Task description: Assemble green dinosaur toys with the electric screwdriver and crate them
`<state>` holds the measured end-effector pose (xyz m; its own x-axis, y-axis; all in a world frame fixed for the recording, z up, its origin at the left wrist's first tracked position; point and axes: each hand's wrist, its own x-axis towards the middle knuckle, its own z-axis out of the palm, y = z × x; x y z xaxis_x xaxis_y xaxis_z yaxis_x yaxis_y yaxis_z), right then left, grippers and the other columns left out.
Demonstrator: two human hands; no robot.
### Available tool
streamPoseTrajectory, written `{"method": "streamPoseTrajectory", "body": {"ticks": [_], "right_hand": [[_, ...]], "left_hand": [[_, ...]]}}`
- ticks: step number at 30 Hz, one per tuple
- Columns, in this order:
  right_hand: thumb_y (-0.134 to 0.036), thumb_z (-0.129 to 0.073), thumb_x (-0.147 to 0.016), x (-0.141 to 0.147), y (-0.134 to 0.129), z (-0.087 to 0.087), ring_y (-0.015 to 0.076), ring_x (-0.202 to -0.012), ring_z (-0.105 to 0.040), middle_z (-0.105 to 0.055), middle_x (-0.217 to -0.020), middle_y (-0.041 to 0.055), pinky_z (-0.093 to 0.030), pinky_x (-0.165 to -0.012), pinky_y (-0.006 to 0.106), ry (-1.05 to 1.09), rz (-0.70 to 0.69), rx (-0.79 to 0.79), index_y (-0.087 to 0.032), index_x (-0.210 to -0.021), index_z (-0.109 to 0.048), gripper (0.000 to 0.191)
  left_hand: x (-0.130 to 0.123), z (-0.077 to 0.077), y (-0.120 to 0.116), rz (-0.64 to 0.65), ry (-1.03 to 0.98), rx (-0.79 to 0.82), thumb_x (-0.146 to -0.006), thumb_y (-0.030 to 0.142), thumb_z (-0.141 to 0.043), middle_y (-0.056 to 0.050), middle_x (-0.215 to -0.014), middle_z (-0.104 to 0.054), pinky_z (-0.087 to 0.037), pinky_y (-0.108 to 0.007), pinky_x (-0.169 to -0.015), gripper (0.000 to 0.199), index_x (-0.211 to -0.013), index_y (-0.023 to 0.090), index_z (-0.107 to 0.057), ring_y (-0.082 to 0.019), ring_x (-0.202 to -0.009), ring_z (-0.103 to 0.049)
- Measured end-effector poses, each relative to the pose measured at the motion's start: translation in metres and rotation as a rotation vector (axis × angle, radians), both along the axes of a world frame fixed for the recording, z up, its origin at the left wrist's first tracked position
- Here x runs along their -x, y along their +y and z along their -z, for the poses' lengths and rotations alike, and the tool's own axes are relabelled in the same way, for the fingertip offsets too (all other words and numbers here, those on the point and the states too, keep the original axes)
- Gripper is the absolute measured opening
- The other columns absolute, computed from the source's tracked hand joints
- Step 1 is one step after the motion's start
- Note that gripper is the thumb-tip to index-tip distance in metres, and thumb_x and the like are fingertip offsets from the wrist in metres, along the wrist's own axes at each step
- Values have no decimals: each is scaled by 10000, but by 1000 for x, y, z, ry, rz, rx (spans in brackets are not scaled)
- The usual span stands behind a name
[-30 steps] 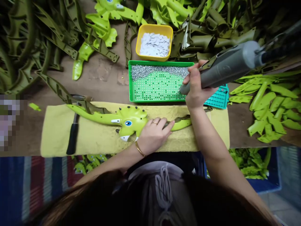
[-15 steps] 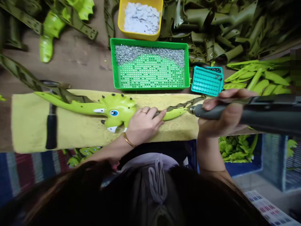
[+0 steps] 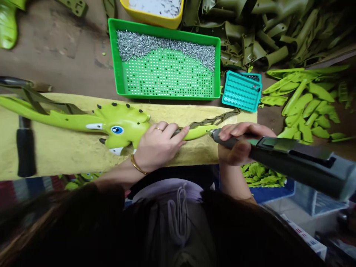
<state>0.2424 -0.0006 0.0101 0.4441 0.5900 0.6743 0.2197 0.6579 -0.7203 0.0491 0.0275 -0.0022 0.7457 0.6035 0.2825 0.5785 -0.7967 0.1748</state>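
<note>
A lime-green plastic dinosaur-head toy (image 3: pixel 126 124) with a blue eye and dark spikes lies lengthwise on a yellow cloth (image 3: pixel 75 155). My left hand (image 3: pixel 160 142) is wrapped over its body, right of the head, fingers closed on it and pressing it to the cloth. In my right hand (image 3: pixel 241 139) is a dark grey power screwdriver (image 3: pixel 280 155), held nearly level with its tip pointing left. That tip is at the toy's narrow right end; whether a screw is there cannot be made out. Behind this end runs a thin olive plastic strip (image 3: pixel 214 119).
Beyond the cloth are a green tray (image 3: pixel 167 97) of silvery screws, a yellow bin (image 3: pixel 152 18) and a small teal tray (image 3: pixel 240 91). Olive parts (image 3: pixel 267 37) and lime-green pieces (image 3: pixel 306 104) pile up at right. A black-handled hammer (image 3: pixel 26 152) lies at left.
The view has shifted, so tray and toy appear further left. The screwdriver's rear end has swung lower, toward my body, and its tip stays at the toy's right end. My left hand keeps its hold.
</note>
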Motion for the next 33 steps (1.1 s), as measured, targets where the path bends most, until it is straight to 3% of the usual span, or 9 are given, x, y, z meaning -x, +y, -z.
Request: {"method": "streamPoseTrajectory", "body": {"ticks": [4, 8, 11, 15, 18, 24, 27, 30, 33], "right_hand": [[-340, -670, -802, -2, 10, -15, 54, -440, -520, -587, -729, -55, -460, -364, 200, -55, 26, -1, -287, -1078, -651, 282], [-377, -590, -877, 1, 61, -35, 19, -431, -486, -618, -832, -28, -366, -328, 163, 65, 173, -110, -257, -1067, -629, 227], [-407, -663, -835, 5, 110, -24, 14, -454, -487, -592, -860, -21, -416, -385, 185, 143, 292, -104, -226, -1027, -562, 283], [-548, -623, -819, 6, 141, 4, 20, -485, -486, -542, -947, 5, -434, -406, 214, 104, 337, 47, -222, -1029, -509, 405], [-533, -587, -838, 4, 137, 9, 24, -498, -481, -521, -947, 5, -437, -430, 219, 116, 286, 124, -239, -1065, -479, 387], [-446, -618, -803, 4, 131, 2, 35, -506, -497, -520, -895, -10, -453, -462, 231, 171, 273, 152, -228, -1026, -507, 332], [-384, -553, -860, 5, 125, -13, 32, -526, -520, -534, -928, -25, -461, -506, 229, 133, 257, 182, -262, -1080, -499, 257], [-371, -527, -886, 10, 100, -35, 28, -498, -529, -588, -892, -59, -420, -443, 211, 142, 204, 27, -311, -1079, -567, 207], [-379, -600, -854, 21, 57, -47, 29, -468, -529, -630, -842, -50, -408, -353, 190, 114, 35, -58, -282, -1066, -652, 239]], "left_hand": [[0, 0, -1, 3, -20, 8, -920, 336, -565, -100, -926, -684, -446, -357, -668, 324, -1179, 169, -665, -229, -799, -587], [-10, 0, 0, -24, -31, 9, -913, 338, -576, -106, -906, -678, -482, -359, -686, 312, -1129, 129, -661, -233, -801, -602], [-15, -7, 1, -8, -28, -32, -895, 265, -590, -111, -901, -675, -504, -359, -722, 192, -995, 132, -685, -234, -812, -613], [-6, -16, 7, 13, 52, -5, -902, 177, -524, -112, -911, -667, -507, -444, -821, 278, -1139, 200, -666, -256, -848, -617], [4, -14, 12, 64, 19, 2, -916, 143, -483, -85, -861, -667, -507, -424, -796, 347, -1206, 252, -638, -223, -775, -613], [8, 0, 13, 32, -110, 49, -937, 287, -529, -117, -964, -715, -509, -406, -822, 241, -1043, 112, -657, -221, -829, -641], [7, -1, 12, 37, -156, 61, -924, 288, -552, -120, -960, -720, -502, -409, -822, 236, -1009, 98, -664, -224, -826, -647], [7, -3, 12, 47, -146, 67, -916, 278, -563, -116, -915, -717, -493, -401, -803, 225, -975, 91, -673, -222, -804, -646], [6, -3, 13, 41, -97, 58, -922, 286, -552, -107, -882, -715, -482, -388, -787, 224, -932, 101, -676, -216, -793, -642]]}}
